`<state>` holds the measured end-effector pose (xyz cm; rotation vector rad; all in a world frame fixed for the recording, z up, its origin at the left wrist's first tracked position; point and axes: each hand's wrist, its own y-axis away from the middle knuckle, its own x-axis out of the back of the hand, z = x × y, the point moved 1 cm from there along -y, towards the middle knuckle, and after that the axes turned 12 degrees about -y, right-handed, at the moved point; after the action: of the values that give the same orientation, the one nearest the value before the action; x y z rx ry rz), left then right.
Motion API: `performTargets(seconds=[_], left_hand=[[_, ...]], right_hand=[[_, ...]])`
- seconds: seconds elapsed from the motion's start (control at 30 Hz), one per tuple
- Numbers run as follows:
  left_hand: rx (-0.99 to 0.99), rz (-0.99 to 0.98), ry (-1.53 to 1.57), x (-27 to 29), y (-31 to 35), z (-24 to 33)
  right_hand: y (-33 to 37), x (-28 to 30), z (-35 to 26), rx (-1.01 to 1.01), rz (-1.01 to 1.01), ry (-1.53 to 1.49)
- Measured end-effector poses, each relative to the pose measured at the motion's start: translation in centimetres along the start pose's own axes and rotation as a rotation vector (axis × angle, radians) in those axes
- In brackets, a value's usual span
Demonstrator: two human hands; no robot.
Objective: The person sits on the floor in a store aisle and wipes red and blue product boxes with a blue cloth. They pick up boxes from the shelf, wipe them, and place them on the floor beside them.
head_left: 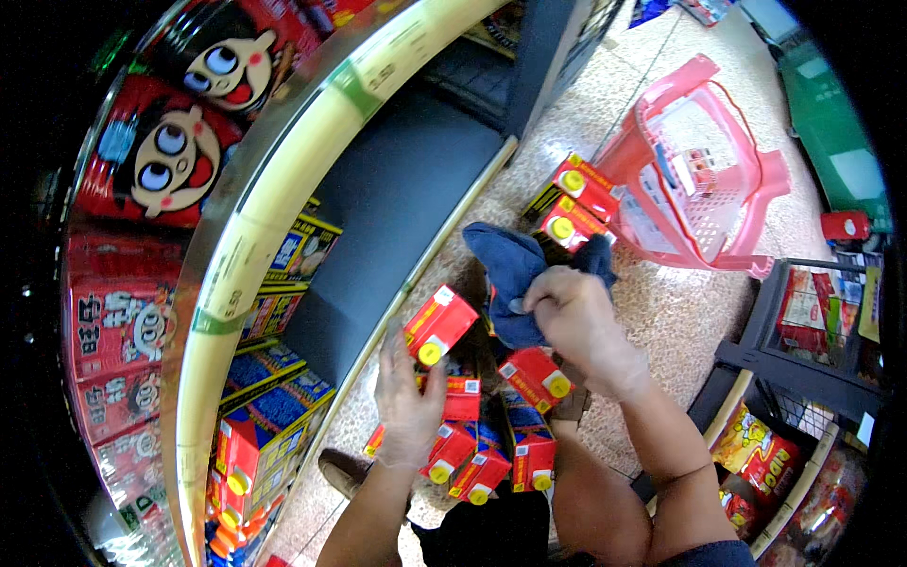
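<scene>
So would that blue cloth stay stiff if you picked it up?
Probably not. The blue cloth bunches and droops where the right hand grips it, so it looks floppy and light. It likely won't roll or break.

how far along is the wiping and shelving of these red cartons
Partly done, it seems. Some cartons already stand on the lower shelf. In hand: the left hand holds a red carton, the right hand grips a blue cloth. Left: a cluster of cartons on the floor, two more by the pink basket.
</scene>
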<state>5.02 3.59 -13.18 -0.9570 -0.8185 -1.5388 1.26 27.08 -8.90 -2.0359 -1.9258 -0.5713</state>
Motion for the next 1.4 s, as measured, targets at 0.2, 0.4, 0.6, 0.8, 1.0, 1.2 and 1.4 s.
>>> performTargets(seconds=[0.2, 0.4, 0.6, 0.8, 1.0, 1.2, 1.4], left_hand=[[-0.009, 0.002, 0.040, 0.0, 0.0, 0.6], [0.003, 0.008, 0.047, -0.2, 0.0, 0.5], [-0.016, 0.024, 0.039, -0.4, 0.1, -0.3], [0.001, -0.004, 0.003, -0.2, 0.3, 0.1], [-0.048, 0.025, 0.023, -0.4, -0.2, 0.4], [-0.048, 0.069, -0.065, -0.1, 0.4, -0.5], [-0.042, 0.032, 0.036, -0.4, -0.1, -0.3]], right_hand=[[-7.4, 7.8, -0.2, 0.270, 0.400, 0.046], [-6.6, 3.8, 6.9, 0.282, 0.450, 0.441], [-2.1, 4.3, 6.5, 0.340, 0.414, 0.301], [-0.4, 5.9, 7.3, 0.457, 0.381, 0.295], [1.4, 4.4, 7.5, 0.374, 0.355, 0.336], [-2.7, 5.6, 3.1, 0.480, 0.500, 0.485], [-3.8, 5.6, 5.1, 0.277, 0.373, 0.232]])
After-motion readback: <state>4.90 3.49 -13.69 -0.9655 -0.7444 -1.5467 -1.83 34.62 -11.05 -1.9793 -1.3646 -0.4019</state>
